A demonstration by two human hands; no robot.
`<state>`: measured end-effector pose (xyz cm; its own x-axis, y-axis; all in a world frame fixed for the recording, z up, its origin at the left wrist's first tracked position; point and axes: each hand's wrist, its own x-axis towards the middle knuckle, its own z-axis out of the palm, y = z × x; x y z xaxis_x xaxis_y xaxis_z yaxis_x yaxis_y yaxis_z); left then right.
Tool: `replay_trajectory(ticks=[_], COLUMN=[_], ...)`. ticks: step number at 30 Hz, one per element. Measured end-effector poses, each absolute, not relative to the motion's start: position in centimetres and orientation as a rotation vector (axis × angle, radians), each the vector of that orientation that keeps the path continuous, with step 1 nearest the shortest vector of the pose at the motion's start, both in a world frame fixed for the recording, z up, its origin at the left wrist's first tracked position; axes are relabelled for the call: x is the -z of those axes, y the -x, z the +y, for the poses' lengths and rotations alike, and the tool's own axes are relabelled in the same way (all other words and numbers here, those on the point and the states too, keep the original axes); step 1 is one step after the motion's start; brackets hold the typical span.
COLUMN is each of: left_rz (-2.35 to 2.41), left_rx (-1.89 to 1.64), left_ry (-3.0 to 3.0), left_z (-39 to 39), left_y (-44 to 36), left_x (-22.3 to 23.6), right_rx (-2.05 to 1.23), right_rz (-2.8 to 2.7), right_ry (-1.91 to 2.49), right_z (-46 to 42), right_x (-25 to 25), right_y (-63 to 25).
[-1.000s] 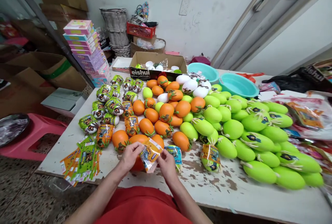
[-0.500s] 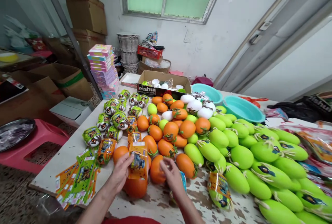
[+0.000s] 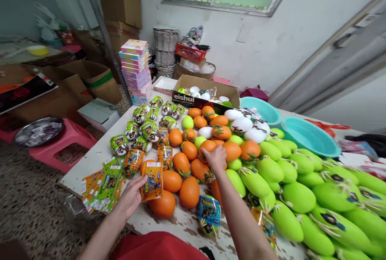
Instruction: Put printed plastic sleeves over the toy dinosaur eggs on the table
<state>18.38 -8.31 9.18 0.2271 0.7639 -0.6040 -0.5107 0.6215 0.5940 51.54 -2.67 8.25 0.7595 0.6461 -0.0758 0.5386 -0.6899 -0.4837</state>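
Note:
My left hand (image 3: 132, 195) grips an orange printed packet (image 3: 152, 181) by its left edge, above the orange plastic eggs at the table's near side. Farther in, my right hand (image 3: 214, 156) reaches over the pile, its fingers on an orange egg (image 3: 207, 147); the hand partly hides how firmly it holds it. Several more orange eggs (image 3: 189, 192) lie between my hands. A lime egg with a blue packet (image 3: 209, 211) on it sits below my right forearm. Green and orange flat packets (image 3: 106, 184) are fanned out left of my left hand.
Wrapped eggs (image 3: 150, 130) cluster on the table's left. Lime eggs (image 3: 298, 197) cover the right. Behind stand a cardboard box (image 3: 208, 87), turquoise basins (image 3: 310, 136) and stacked pastel boxes (image 3: 135, 71). A pink stool (image 3: 64, 141) bears a metal tray.
My right hand has moved from the near orange eggs forward and right onto an egg deeper in the pile. My left hand still holds the orange packet. The view has turned slightly left.

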Motion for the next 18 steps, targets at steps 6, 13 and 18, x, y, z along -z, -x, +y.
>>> replay_trajectory(ticks=[6,13,18], left_rz=[0.952,0.967,0.969], left_rx=[-0.991,-0.963,-0.952], left_ry=[-0.324,-0.374,-0.289], left_z=[-6.9,-5.6,-5.9], left_y=[-18.1,-18.9,-19.7], left_x=[-9.7,-10.1,-10.5], right_rx=[-0.409,-0.586,-1.291], right_rz=[-0.879,-0.895,-0.485], right_ry=[2.562,2.164,1.489], right_z=[-2.3,-3.5,-10.2], right_x=[-6.6,-8.5,-9.6], right_y=[-51.2,-51.6,-48.9])
